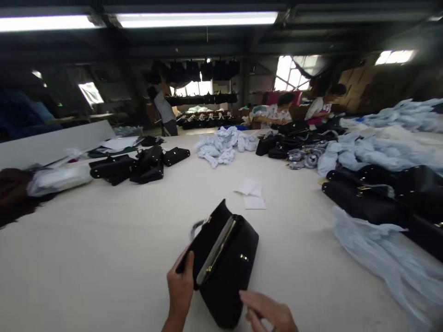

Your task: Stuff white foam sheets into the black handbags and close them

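Dim workroom: long white fluorescent lights (197, 19) overhead; people (166, 113) at work beyond.
Broad off-white tabletop (121, 249): black bags along both sides, crumpled pale-blue wrapping (224, 145) at the far middle.
Boxy black leather-like handbag (233, 265): tilted on the tabletop before the person, flap raised; the step seems to be handling it open.
Left grip (181, 279): grasping the flap's edge; the next move likely calls for keeping that steady.
Right grip (266, 309): released, a fingertip at the bag's front; contact unclear.
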The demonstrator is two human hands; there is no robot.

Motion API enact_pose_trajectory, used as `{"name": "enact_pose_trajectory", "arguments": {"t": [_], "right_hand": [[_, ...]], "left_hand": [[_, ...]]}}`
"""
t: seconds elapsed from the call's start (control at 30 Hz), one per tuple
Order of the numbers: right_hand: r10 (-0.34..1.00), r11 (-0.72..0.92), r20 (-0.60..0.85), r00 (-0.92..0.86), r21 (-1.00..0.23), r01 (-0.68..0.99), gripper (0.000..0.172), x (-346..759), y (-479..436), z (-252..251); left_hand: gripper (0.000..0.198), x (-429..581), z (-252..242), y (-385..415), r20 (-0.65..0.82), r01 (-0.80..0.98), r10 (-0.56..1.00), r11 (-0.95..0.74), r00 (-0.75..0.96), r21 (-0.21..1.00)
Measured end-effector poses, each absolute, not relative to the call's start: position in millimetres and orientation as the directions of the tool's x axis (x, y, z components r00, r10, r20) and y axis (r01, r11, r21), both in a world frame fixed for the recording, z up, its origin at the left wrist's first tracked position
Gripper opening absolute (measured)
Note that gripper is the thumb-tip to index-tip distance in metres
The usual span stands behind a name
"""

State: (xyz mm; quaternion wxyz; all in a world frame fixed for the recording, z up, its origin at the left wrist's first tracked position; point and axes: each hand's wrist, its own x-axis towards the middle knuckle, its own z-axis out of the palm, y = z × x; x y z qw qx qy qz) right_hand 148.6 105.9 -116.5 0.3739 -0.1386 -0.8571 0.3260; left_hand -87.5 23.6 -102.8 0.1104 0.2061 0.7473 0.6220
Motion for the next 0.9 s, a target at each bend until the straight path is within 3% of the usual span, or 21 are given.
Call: {"name": "enact_pose_trajectory", "arguments": {"t": [0.1,0.2,0.27,0.4,0.5,0.6,0.77,0.9], "right_hand": [[0.598,0.712,0.551,-0.582,-0.698,0.070,0.032,164.1,116.1,-79.3],[0.472,0.812,0.630,-0.617,-0.583,0.026,0.028,160.5,135.0,-57.3],[0.417,0.846,0.575,-0.704,-0.529,0.069,0.021,155.1,142.8,-55.7],[0.518,0.796,0.420,-0.745,-0.555,0.241,0.016,155.2,142.0,-69.4],[0.530,0.761,0.407,-0.744,-0.615,0.206,0.016,161.0,138.7,-75.6],[0.484,0.763,0.366,-0.795,-0.621,0.179,0.019,158.0,138.4,-71.1],[0.400,0.728,0.193,-0.896,-0.661,0.183,0.024,133.2,130.8,-62.4],[0.369,0.665,0.277,-0.888,-0.746,0.044,0.005,124.5,118.8,-70.1]], "left_hand": [[0.037,-66.9,-59.3,19.1,0.262,0.341,0.675,-0.016,-0.690,0.940],[0.029,-41.1,-38.2,22.3,0.300,0.360,0.797,-0.112,-0.524,0.926],[0.028,-28.3,-35.6,25.0,0.300,0.355,0.818,-0.128,-0.490,0.926],[0.030,-24.1,-44.2,28.7,0.231,0.311,0.761,-0.041,-0.606,0.950],[0.042,-29.6,-52.0,31.8,0.087,0.186,0.615,0.097,-0.783,0.978],[0.049,-27.7,-54.9,35.7,-0.019,0.057,0.540,0.125,-0.842,0.990],[0.046,-7.2,-53.1,37.6,0.043,0.112,0.564,0.088,-0.824,0.990],[0.042,1.9,-52.9,34.3,0.094,0.173,0.537,0.098,-0.838,0.980]]}}
